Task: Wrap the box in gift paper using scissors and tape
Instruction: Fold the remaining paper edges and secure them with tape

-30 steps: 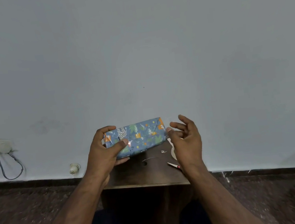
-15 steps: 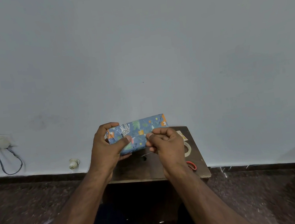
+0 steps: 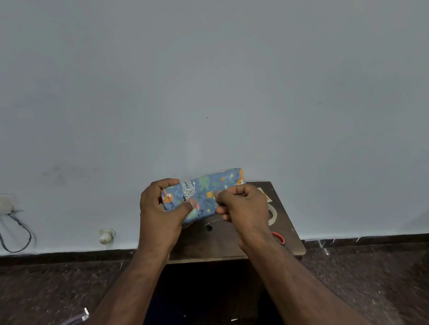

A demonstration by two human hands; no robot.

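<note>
Right hand (image 3: pixel 243 204) has come in from the box end, now pinching paper while left hand (image 3: pixel 160 212) is gripping wrapped box (image 3: pixel 206 190) steady.

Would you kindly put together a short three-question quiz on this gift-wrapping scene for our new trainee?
1. True or false: the left hand grips the wrapped box.
2. Where does the tape roll lie? A) on the floor B) on the small table C) on the box
3. Fill in: the right hand's fingers are ____ against the box's near face.

Key: 1 true; 2 B; 3 curled.
</note>
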